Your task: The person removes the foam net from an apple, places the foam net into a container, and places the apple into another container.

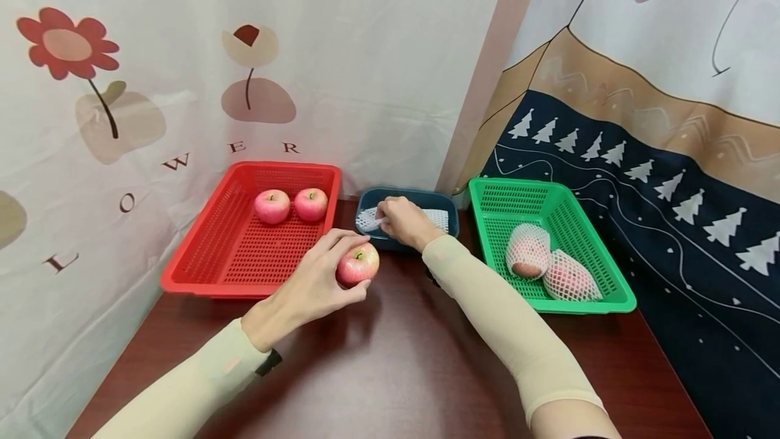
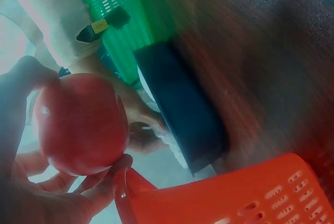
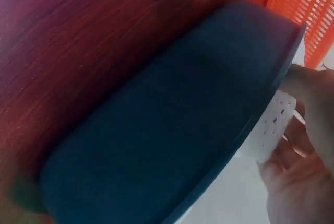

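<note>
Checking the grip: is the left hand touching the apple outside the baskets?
Touching: the left wrist view shows the left hand gripping the apple between thumb and fingers.

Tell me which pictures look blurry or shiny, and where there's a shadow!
Head view: mostly clear, with a pale shine on the table and a soft shadow below the held apple; left wrist view: hazy and bluish; right wrist view: soft, the blue box dim, a green patch very blurry.

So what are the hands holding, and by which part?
Left hand: an apple, by its sides. Right hand: a white foam net, but exactly where is hidden.
</note>
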A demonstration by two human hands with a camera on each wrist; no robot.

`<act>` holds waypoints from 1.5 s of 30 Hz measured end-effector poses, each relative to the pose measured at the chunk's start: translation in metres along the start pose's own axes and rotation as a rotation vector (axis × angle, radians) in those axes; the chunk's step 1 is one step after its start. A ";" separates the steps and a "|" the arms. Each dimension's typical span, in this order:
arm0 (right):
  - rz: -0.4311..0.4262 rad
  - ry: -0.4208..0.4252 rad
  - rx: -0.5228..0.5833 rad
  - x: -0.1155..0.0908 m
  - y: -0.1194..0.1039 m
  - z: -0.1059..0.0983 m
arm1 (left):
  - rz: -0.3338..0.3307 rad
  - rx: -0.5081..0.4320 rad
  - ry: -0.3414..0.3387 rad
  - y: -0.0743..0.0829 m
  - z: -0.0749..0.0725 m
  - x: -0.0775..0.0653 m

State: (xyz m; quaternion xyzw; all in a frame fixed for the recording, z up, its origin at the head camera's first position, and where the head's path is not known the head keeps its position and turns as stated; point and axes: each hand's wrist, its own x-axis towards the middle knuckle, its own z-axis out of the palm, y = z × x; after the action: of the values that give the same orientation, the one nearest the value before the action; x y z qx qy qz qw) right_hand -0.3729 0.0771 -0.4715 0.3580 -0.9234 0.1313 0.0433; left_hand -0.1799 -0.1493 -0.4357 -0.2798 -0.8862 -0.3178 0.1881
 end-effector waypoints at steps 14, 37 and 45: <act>0.092 -0.228 0.140 -0.014 -0.028 -0.011 | 0.018 0.007 0.040 -0.005 -0.004 0.006; 0.042 -0.035 0.158 -0.030 -0.031 -0.042 | -0.008 0.002 0.032 -0.005 -0.009 0.016; 0.083 -0.009 0.147 -0.042 -0.036 -0.064 | -0.036 0.018 0.025 -0.011 -0.015 0.022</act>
State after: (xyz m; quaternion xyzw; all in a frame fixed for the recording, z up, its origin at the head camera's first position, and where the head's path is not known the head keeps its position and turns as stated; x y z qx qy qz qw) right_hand -0.3179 0.0963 -0.4101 0.3222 -0.9255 0.1990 0.0074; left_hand -0.2009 -0.1582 -0.4186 -0.2581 -0.8914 -0.3169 0.1958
